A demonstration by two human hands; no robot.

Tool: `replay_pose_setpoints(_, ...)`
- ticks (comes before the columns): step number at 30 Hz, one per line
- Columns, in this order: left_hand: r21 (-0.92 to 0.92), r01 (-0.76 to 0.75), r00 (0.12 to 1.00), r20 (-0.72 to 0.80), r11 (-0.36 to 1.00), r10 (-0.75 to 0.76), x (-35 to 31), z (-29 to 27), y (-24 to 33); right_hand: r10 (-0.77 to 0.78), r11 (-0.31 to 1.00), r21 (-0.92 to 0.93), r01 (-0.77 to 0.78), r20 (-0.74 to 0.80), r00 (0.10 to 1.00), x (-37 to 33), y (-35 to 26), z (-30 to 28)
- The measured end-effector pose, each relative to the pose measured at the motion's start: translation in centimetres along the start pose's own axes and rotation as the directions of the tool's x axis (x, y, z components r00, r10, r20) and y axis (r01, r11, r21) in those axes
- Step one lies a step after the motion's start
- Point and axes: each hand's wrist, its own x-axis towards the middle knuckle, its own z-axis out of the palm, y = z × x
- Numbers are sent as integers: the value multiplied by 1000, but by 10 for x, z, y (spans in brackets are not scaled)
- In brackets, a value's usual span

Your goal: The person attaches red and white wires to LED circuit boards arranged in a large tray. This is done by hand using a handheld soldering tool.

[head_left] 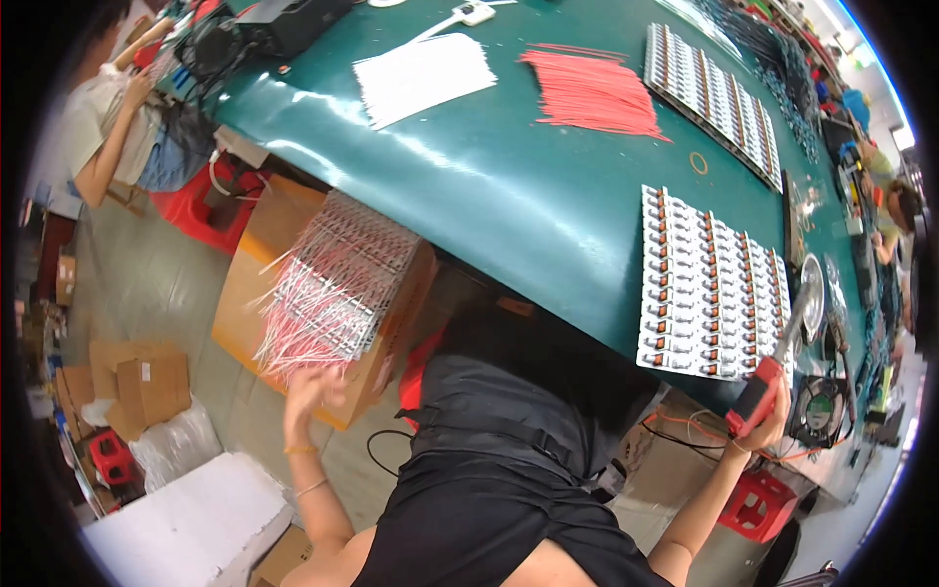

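My left hand [311, 388] is just below a bundle of red and white wires [318, 323], which hang from boards resting on a cardboard box [256, 249]. Its fingers look apart and slightly blurred, with nothing visible in them. At the table's right edge, my right hand [773, 419] grips a red-bodied hand tool [755, 396] with a grey barrel pointing away from me; its exact kind is unclear. Beside the tool lies a white board panel [712, 293] carrying rows of small parts with orange-brown bits.
On the green table [469, 196] lie white wires [425, 78], red wires [595, 93], a second board panel [714, 103] and a rubber band [697, 163]. A small fan [820, 411] stands beside my right hand. Red stools [205, 205] and cartons [147, 386] stand on the floor; people sit nearby.
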Motion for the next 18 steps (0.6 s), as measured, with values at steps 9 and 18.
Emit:
replay_pose_setpoints(9, 324, -599, 794, 127, 732, 594, -78, 123, 197, 279, 956, -69, -284, -76, 957, -21, 13, -9)
replay_pose_setpoints(18, 242, -913, 4, 810, -329, 586, -77, 324, 254, 473, 860, -69, -505, -261, 842, -15, -58, -31)
